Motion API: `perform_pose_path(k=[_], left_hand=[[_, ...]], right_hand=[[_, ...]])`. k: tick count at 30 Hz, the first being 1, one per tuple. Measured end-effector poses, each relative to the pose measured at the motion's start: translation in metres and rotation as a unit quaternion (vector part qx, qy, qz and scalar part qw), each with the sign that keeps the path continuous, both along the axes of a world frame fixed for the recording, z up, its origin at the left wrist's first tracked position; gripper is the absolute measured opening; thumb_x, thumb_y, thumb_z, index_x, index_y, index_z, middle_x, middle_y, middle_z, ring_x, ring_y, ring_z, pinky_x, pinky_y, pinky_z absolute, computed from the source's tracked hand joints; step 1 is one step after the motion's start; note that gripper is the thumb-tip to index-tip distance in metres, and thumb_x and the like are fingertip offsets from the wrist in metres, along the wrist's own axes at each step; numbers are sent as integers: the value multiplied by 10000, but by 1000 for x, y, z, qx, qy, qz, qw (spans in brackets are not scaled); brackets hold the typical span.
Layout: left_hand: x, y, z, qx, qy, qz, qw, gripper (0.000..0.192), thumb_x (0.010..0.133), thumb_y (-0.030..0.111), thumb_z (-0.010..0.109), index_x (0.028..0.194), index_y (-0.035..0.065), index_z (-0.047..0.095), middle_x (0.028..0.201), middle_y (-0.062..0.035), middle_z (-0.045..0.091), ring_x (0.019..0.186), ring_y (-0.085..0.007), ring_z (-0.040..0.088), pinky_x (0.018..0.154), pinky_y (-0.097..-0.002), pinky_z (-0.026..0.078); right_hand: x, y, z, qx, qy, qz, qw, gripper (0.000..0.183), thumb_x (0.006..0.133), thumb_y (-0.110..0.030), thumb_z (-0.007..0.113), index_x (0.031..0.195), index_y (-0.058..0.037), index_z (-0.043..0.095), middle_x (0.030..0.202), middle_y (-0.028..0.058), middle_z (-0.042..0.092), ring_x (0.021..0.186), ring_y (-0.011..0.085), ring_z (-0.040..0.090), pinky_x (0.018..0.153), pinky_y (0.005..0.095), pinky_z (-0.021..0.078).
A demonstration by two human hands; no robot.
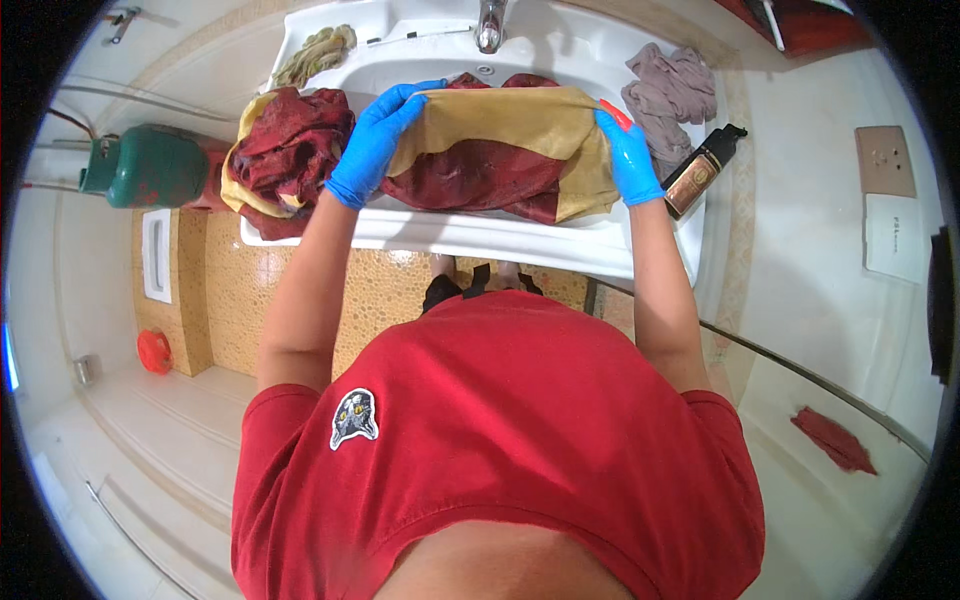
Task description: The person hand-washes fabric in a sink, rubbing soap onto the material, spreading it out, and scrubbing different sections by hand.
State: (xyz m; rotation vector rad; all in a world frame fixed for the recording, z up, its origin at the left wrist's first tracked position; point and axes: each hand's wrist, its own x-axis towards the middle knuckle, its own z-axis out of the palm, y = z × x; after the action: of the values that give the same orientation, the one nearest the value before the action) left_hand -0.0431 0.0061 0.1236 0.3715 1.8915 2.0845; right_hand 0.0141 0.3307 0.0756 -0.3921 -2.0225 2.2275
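Over the white sink [450, 234], a wet dark-red cloth with a wide yellow-gold border [502, 112] is stretched between my two hands. My left hand [381, 142], in a blue disposable glove, grips the border's left end. At the right end, my right hand [630, 157], gloved the same way, holds the edge; something orange-red shows at its fingertips. The lower part of the cloth hangs into the basin, and folds behind it hide most of the bowl. Beside my left hand, a bunched red-and-yellow cloth [292, 157] lies on the sink's left side.
A chrome faucet [490, 26] stands at the back. Greenish cloth [315, 56] lies at the back left, mauve-grey cloth [667, 97] at the right. A black pump bottle with a brown label [701, 172] leans near my right wrist. A green gas cylinder [154, 166] is left of the sink.
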Motion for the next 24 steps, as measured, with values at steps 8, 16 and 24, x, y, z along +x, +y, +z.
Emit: perform_pose_path(k=[8, 16, 24], left_hand=[[10, 23, -36, 184, -214, 48, 958, 423, 916, 364, 419, 1156, 28, 509, 1079, -80, 565, 973, -167, 542, 902, -313, 407], [25, 39, -28, -228, -128, -75, 962, 422, 887, 271, 527, 1211, 6, 469, 1129, -61, 529, 1020, -109, 478, 875, -251, 396], [31, 47, -50, 306, -102, 73, 944, 569, 923, 424, 377, 1368, 86, 265, 1239, -92, 474, 1065, -194, 482, 942, -350, 372]], right_hand=[[-25, -63, 24, -220, 117, -27, 968, 319, 903, -212, 456, 1141, -16, 539, 1027, 88, 586, 981, 193, 530, 893, 322, 409], [-52, -96, -16, -89, 116, -251, 957, 275, 906, -248, 444, 886, -6, 571, 810, 87, 596, 708, 175, 546, 674, 322, 458], [6, -215, 28, 275, 258, -74, 923, 272, 669, -344, 655, 708, -81, 595, 669, 169, 554, 629, 362, 540, 570, 451, 418]])
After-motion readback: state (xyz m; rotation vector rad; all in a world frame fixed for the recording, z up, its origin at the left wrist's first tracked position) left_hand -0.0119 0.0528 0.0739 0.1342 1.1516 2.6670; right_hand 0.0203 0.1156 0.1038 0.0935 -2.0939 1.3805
